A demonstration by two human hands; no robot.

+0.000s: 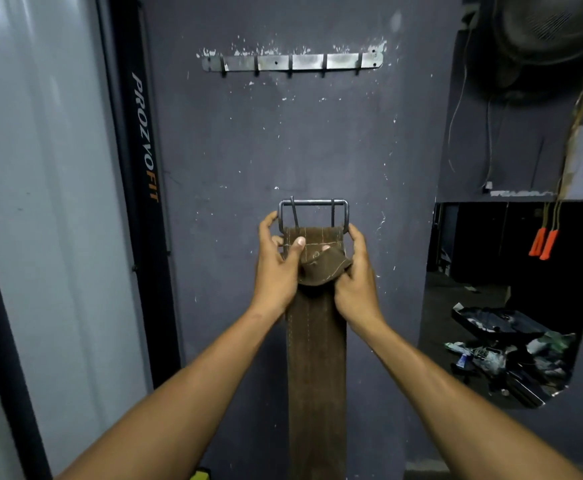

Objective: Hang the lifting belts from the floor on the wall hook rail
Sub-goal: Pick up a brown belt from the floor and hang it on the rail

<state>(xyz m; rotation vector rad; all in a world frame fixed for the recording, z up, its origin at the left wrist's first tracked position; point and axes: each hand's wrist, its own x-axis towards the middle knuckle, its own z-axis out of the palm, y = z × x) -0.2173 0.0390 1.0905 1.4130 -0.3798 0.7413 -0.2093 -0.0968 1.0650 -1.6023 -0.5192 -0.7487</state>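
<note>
A brown suede lifting belt (pixel 316 368) hangs straight down in front of the grey wall, its metal buckle (pixel 312 211) uppermost. My left hand (pixel 276 268) grips the belt's left side just under the buckle, thumb across the stitching. My right hand (pixel 356 275) holds the right side and the short folded flap. Well above the buckle, the metal hook rail (pixel 292 62) is screwed to the wall; its several hooks carry nothing. The belt's lower end runs out of view.
A black PROZVOFIT upright (pixel 144 140) and a pale panel stand at left. At right a wall opening shows a dark room with clutter (pixel 505 348) on its floor. A fan (pixel 553 29) is mounted at top right, and orange-handled cords (pixel 543 242) hang beneath it.
</note>
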